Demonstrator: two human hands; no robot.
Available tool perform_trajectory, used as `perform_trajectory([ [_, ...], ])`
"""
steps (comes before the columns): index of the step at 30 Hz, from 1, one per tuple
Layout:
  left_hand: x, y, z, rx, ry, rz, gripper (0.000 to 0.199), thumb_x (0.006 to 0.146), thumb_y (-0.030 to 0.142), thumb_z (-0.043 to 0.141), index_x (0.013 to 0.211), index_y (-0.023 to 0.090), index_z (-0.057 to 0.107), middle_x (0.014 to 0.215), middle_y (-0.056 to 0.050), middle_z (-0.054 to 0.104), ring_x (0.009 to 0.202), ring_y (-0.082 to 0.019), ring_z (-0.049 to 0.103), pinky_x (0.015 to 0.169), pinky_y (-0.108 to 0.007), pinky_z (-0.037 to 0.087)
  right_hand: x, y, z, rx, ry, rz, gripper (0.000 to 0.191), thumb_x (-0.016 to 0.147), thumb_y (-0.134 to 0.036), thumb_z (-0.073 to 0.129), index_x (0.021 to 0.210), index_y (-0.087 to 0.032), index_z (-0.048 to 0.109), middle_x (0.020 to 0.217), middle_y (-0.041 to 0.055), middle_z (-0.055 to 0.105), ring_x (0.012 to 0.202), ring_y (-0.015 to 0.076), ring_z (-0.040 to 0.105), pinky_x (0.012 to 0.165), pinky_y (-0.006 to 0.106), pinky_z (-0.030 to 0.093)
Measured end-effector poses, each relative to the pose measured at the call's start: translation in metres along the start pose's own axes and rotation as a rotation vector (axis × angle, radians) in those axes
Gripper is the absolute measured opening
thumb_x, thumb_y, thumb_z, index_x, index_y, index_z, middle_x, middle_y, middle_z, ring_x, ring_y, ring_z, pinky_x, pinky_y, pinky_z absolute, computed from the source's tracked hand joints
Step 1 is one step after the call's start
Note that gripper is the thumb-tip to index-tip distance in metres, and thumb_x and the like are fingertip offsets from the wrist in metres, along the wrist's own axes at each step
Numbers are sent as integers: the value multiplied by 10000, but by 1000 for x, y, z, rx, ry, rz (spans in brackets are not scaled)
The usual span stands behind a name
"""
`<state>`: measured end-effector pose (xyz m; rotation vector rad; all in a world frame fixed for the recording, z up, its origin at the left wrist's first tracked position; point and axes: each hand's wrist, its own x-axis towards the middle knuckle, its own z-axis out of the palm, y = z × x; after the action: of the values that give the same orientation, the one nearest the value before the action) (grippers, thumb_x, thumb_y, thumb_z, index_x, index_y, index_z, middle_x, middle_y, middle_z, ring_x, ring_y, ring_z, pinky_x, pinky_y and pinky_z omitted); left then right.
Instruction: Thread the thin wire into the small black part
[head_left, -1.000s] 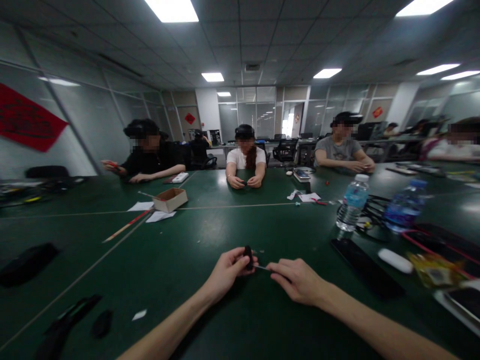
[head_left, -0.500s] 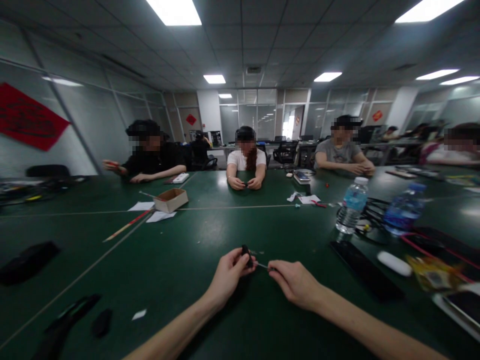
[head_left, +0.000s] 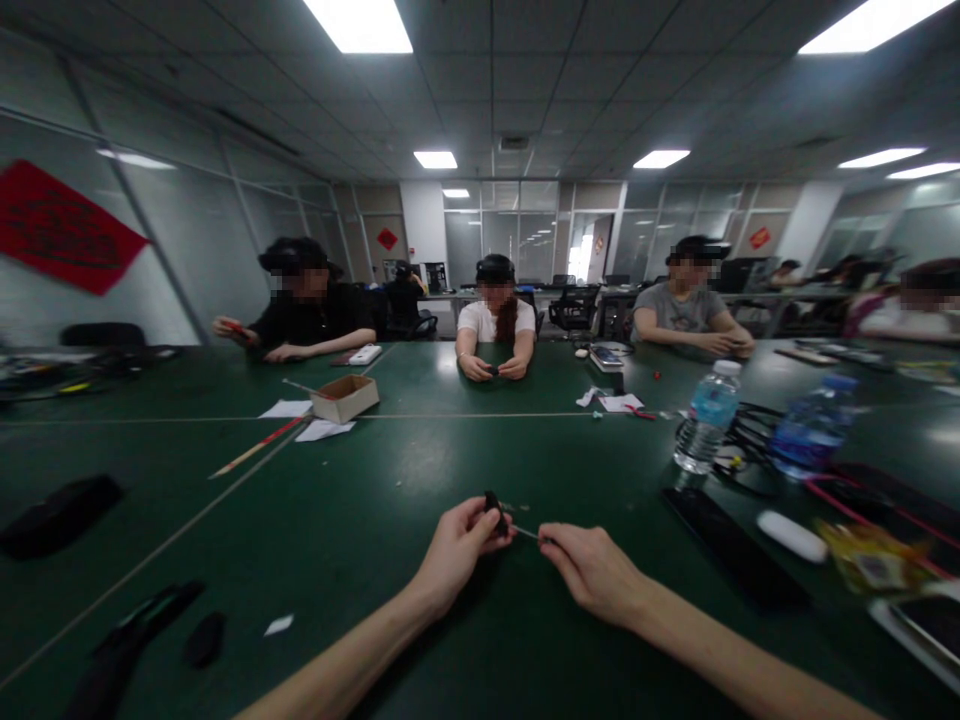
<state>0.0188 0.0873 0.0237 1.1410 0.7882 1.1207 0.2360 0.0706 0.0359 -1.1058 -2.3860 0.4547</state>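
Observation:
Above the green table, my left hand (head_left: pixel 459 548) is closed around a small black part (head_left: pixel 493 510), gripping it between thumb and fingers. My right hand (head_left: pixel 592 568) is closed on a screwdriver whose thin metal shaft (head_left: pixel 527 532) points left at the black part. Its tip meets the part or lies close to it; the fingers hide the exact contact. Most of the screwdriver's handle is hidden inside my right hand. Both hands are just over the tabletop, a short gap apart.
To the right lie a black slab (head_left: pixel 731 548), a white rounded case (head_left: pixel 792 537) and two water bottles (head_left: pixel 705 418). A cardboard box (head_left: pixel 346 400) stands at far left. Black objects (head_left: pixel 204 640) lie at near left. Several people sit across the green table (head_left: pixel 360 560).
The view has shifted slightly, so the whole scene sits a little further right. My hands keep nearly the same pose, still holding the black part and the screwdriver.

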Motion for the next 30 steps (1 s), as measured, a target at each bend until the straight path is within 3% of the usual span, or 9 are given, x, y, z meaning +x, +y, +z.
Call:
perform_trajectory([
  [23,-2,3,2,-3,0,-25,328,800,380,557,1000,126,504,938,-122,636,835,-194,622,771,-347,492,-1,-5,-3,-75,15,-29,231,914,-284,369,1029,-183,542,863,41,615,776,143,571,719,245,409],
  [27,-1,5,3,94,-22,6,317,817,415,510,966,137,476,916,-113,633,764,-166,612,662,-280,476,0,-6,-5,-69,16,-34,232,909,-292,377,1021,-185,549,855,35,615,761,135,566,708,240,401],
  [30,-4,6,4,248,-42,35,318,835,451,449,947,154,458,834,-81,639,607,-118,562,531,-222,406,-1,-7,-7,-70,15,-34,230,900,-300,390,1010,-186,556,828,28,616,722,126,558,686,236,393],
])
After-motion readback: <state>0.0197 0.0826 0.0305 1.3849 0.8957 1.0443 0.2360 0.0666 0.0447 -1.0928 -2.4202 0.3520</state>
